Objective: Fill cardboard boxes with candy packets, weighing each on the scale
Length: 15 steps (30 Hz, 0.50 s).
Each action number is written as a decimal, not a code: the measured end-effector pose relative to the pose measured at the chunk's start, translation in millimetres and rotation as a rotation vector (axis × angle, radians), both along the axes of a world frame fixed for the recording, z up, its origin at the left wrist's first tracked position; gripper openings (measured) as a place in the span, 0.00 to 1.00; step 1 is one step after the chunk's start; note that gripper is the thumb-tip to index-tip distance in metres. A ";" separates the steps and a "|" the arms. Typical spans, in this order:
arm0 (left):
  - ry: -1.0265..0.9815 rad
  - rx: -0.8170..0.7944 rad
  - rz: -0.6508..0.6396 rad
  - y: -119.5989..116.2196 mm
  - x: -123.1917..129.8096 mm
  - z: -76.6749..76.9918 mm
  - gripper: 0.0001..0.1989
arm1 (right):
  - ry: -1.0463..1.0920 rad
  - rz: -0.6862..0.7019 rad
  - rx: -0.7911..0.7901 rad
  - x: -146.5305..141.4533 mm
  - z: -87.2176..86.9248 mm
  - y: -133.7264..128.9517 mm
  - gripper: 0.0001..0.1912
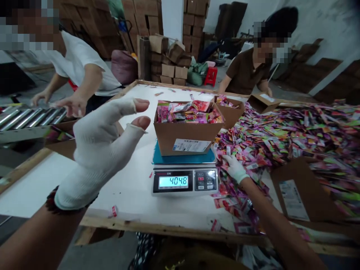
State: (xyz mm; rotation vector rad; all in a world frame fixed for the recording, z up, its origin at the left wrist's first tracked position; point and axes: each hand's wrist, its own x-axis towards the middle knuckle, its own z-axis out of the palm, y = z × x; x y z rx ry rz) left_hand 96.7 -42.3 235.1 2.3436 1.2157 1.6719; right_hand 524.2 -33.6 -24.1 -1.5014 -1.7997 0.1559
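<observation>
My left hand (98, 150), in a white glove with bare thumb and index tips, is raised over the left of the table. Its thumb and index finger are apart with nothing between them. My right hand (235, 168), also gloved in white, reaches to the near left edge of a pile of small colourful packets (270, 135), fingers stretched out and touching it. Between my hands, a digital scale (184, 182) reads 404.8. On its blue plate stands an open cardboard box (165, 138) with a white label, filled to the top with packets.
Behind the scale sits another open box (232, 114) with packets. A labelled box (309, 191) lies at the right. Two people work across the table, one by a roller conveyor (33, 116), one holding a box (261, 103). A wooden edge (135, 227) borders the table.
</observation>
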 end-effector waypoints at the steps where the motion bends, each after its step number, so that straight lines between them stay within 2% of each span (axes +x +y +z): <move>1: -0.002 -0.004 -0.024 2.2 3.2 2.1 0.14 | 0.001 -0.030 -0.025 1.6 -9.7 -5.6 0.04; 2: 0.002 0.003 -0.051 4.3 6.0 4.4 0.14 | 0.003 -0.058 -0.047 4.9 -13.3 -9.0 0.03; 4: 0.025 0.031 -0.087 7.7 10.3 8.8 0.14 | 0.007 -0.099 -0.071 15.9 -6.1 -9.8 0.04; 9: 0.025 0.030 -0.118 12.1 21.3 15.9 0.14 | 0.004 -0.193 -0.102 39.5 42.2 0.2 0.12; 15: 0.198 -0.104 -0.095 22.2 46.3 31.3 0.19 | -0.041 -0.262 -0.221 12.7 75.3 -10.7 0.14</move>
